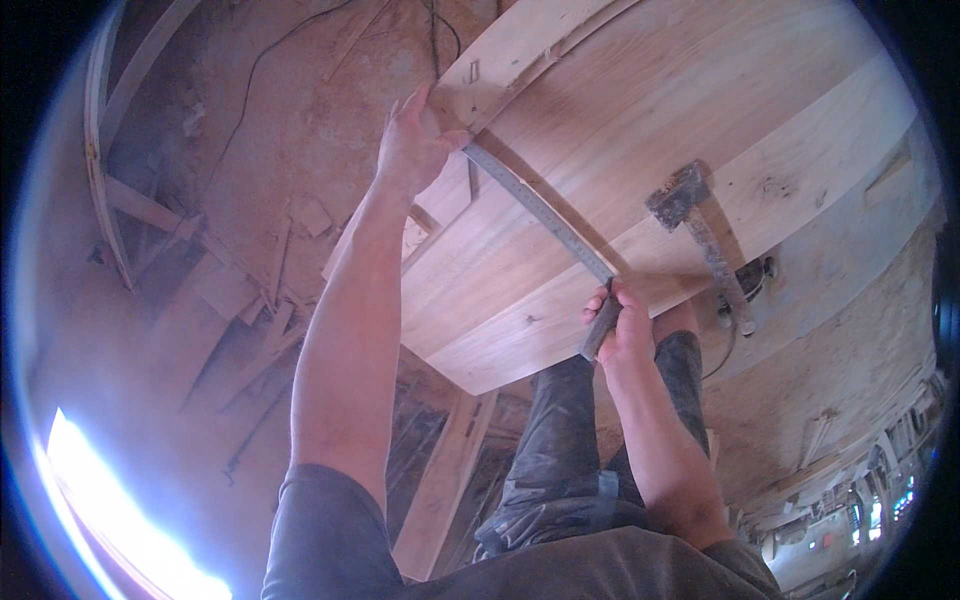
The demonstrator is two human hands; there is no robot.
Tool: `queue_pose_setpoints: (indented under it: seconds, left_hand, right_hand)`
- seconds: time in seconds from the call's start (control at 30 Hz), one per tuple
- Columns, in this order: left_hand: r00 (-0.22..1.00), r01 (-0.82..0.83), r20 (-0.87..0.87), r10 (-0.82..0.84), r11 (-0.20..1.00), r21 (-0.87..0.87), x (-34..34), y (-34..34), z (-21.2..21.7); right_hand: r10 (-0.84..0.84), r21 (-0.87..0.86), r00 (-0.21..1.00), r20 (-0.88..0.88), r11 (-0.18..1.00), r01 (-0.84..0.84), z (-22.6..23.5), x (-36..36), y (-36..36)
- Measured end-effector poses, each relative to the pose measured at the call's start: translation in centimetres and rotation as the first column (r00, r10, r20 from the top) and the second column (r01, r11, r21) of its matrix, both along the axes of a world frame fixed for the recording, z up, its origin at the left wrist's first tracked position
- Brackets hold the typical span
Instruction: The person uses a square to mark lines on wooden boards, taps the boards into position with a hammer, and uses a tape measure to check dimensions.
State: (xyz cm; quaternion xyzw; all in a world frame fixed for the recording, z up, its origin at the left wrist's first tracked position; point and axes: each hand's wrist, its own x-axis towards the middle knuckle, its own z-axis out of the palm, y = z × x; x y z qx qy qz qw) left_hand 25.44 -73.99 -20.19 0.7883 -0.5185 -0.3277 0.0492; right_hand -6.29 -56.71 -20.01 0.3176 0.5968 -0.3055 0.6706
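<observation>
On the wooden surface (560,250), the left hand (412,148) presses one end of a metal ruler (538,212), fingers flat at the far edge. The right hand (625,325) grips its near end. A hatchet (700,235) lies just right.

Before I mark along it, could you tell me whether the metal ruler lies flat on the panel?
Flat: the metal ruler rests along the wooden panel.
</observation>
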Motion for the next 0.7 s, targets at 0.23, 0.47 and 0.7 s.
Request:
queue_pose_setpoints:
  seconds: [0.23,0.47,0.7]
  left_hand:
    - [1.0,0.003,-0.017,-0.003,1.0,0.002,0.1,-0.2,0.4]
    - [0.999,0.021,0.039,-0.022,0.999,0.041,1.1,0.0,-0.2]
    - [0.996,-0.024,-0.087,0.028,0.998,0.055,0.3,-0.6,1.1]
  right_hand:
    - [0.017,0.018,1.0,0.015,1.0,-0.017,0.6,-0.4,-0.5]
    - [0.035,0.046,0.999,0.007,0.998,-0.035,0.3,0.1,-0.5]
    - [0.102,0.111,0.991,0.088,0.987,-0.112,-0.5,-0.7,-0.4]
